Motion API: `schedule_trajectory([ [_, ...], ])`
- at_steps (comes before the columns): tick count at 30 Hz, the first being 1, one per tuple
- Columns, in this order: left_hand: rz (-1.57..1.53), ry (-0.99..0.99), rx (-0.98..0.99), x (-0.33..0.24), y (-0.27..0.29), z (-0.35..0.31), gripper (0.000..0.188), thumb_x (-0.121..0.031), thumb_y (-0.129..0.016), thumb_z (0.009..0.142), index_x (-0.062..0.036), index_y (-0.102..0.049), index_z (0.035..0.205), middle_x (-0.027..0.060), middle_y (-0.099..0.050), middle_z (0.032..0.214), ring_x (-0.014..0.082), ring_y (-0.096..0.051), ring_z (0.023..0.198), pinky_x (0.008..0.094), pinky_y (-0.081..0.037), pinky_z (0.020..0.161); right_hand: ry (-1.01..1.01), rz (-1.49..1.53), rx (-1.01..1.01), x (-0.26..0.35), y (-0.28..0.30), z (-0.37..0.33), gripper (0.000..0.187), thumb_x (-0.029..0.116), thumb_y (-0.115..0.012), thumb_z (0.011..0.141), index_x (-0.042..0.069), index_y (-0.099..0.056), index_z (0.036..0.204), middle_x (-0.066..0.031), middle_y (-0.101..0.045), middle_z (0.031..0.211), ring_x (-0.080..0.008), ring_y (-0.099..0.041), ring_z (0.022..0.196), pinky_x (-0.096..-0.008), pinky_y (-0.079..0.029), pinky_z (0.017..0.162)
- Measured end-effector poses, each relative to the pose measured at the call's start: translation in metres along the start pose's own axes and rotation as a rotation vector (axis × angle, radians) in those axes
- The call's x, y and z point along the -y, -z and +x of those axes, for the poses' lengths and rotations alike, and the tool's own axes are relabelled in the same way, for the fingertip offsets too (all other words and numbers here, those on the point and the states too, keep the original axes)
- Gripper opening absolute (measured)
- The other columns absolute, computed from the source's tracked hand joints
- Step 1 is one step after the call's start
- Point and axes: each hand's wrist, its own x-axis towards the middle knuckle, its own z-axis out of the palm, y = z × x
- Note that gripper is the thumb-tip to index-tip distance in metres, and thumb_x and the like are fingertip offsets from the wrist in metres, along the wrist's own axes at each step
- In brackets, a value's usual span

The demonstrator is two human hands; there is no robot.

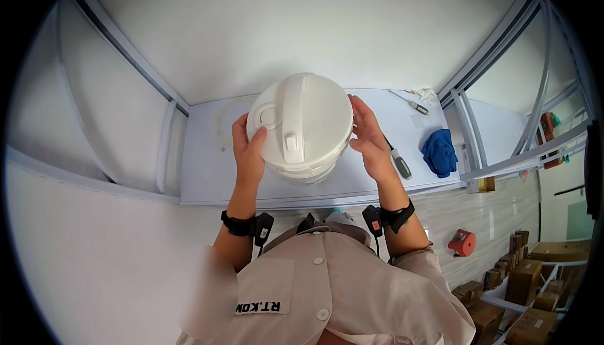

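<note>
A white, round appliance that looks like a rice cooker (324,115) is over the white table in front of me, its lid toward me. A raised handle bar runs across the lid, with a round vent cap beside it. My left hand (249,147) grips its left side, the thumb on the lid's edge and the fingers curled down the side. On the opposite side my right hand (371,137) is cupped against the wall, fingers and thumb bent round it. The cooker hides part of the right fingertips. Whether its base rests on the table cannot be seen.
A screwdriver (401,164) lies right of my right hand, near a crumpled blue cloth (440,153). Another screwdriver (418,107) is farther back. Metal frame posts (469,128) bound the table (207,175). A red stool (462,243) and cardboard boxes (523,282) stand on the floor at right.
</note>
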Motion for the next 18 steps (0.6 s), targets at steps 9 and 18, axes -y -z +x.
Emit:
schedule_trajectory([
  [9, -0.110, 0.132, -0.010, -0.004, 0.015, 0.010, 0.052, -0.018, -0.067, 0.099, 0.0020, -0.051, 0.144, 0.0152, -0.061, 0.138, 0.0234, -0.060, 0.125, 0.0356, -0.048, 0.109, 0.016, -0.087, 0.067, -0.002, 0.002, -0.008, 0.093, 0.000, -0.052, 0.073, 0.006, -0.039, 0.165, -0.0125, -0.035, 0.174, -0.0276, -0.048, 0.147, -0.0458, -0.033, 0.125],
  [18, -0.173, 0.213, 0.021, 0.015, 0.028, 0.020, 0.054, -0.019, -0.067, 0.099, 0.0023, -0.055, 0.147, 0.0137, -0.064, 0.136, 0.0244, -0.063, 0.124, 0.0357, -0.049, 0.109, 0.001, -0.097, 0.034, -0.014, 0.008, -0.016, 0.084, -0.004, -0.051, 0.076, 0.005, -0.049, 0.159, -0.0139, -0.041, 0.170, -0.0256, -0.050, 0.144, -0.0428, -0.036, 0.124],
])
